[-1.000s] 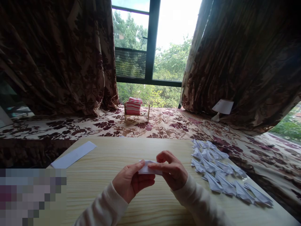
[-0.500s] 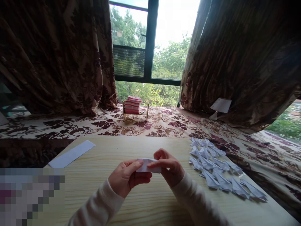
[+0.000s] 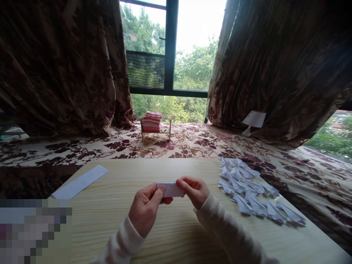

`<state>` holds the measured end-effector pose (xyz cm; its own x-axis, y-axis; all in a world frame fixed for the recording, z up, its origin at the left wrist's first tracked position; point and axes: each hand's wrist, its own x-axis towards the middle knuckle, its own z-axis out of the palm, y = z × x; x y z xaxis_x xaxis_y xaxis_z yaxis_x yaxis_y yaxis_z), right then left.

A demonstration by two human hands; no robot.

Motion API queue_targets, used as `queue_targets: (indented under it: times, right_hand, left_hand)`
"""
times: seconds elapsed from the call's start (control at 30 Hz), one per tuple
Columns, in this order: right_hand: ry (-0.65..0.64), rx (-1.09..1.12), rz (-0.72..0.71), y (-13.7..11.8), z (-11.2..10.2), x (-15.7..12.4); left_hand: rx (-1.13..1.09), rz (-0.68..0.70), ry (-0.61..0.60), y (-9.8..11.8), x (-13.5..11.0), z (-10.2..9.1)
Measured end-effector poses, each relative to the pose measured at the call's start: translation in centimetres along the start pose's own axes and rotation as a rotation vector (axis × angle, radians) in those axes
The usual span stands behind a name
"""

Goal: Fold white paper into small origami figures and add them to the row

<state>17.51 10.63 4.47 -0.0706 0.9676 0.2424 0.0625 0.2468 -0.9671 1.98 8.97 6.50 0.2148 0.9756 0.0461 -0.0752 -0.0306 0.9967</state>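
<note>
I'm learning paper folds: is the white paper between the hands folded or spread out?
Folded, it seems: the paper shows as a compact rectangle pinched by the left hand and right hand; layer count unclear.

Left forearm [image 3: 118, 245]: rises from the lower edge, slanting inward to the right, sleeved down to the wrist.
Left wrist [image 3: 136, 228]: roughly in line with the forearm.
Left hand [image 3: 145, 207]: closed in a pinch, left thumb [image 3: 158, 194] on the near side pointing up and right, index finger bent, other fingertips [image 3: 167, 200] curled below.
Right forearm [image 3: 228, 229]: slants up and leftward, also sleeved.
Right wrist [image 3: 203, 205]: higher in view than the left one.
Right hand [image 3: 195, 190]: pinching too, right thumb [image 3: 184, 186] pointing left, fingers folded in.
Gap: hands near each other, not touching.
</note>
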Motion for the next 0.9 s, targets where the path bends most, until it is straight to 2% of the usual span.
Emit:
queue_targets:
  times: [0.17,0.3,0.37,0.43,0.53,0.63,0.7,0.9]
  right_hand:
    - [0.035,-0.085,-0.118,-0.2,-0.5,-0.1]
    - [-0.035,-0.298,-0.317,-0.8,-0.9,-0.2]
    - [-0.058,-0.355,-0.356,-0.8,-0.7,-0.3]
    - [-0.04,-0.351,-0.327,-0.6,-0.4,-0.4]
    - [0.002,-0.243,-0.17,0.0,0.1,-0.5]
    - [-0.033,-0.149,-0.054,0.2,0.3,-0.5]
    - [-0.059,-0.172,-0.055,0.3,0.1,-0.5]
    - [-0.017,-0.222,-0.049,1.4,-0.1,-0.1]
  left_hand:
    - [0.086,-0.028,-0.004,-0.3,0.3,-0.1]
    - [0.236,0.028,-0.011,-0.5,0.7,-0.2]
    - [0.282,0.023,-0.05,-0.6,0.8,-0.2]
    - [0.296,0.018,-0.055,-0.7,0.7,-0.1]
    - [0.288,0.035,-0.025,-0.8,0.6,0.3]
    - [0.286,0.059,-0.019,-0.8,0.4,0.5]
    - [0.307,0.058,-0.025,-1.0,0.4,0.5]
    - [0.425,0.065,0.01,-1.4,0.7,-0.1]
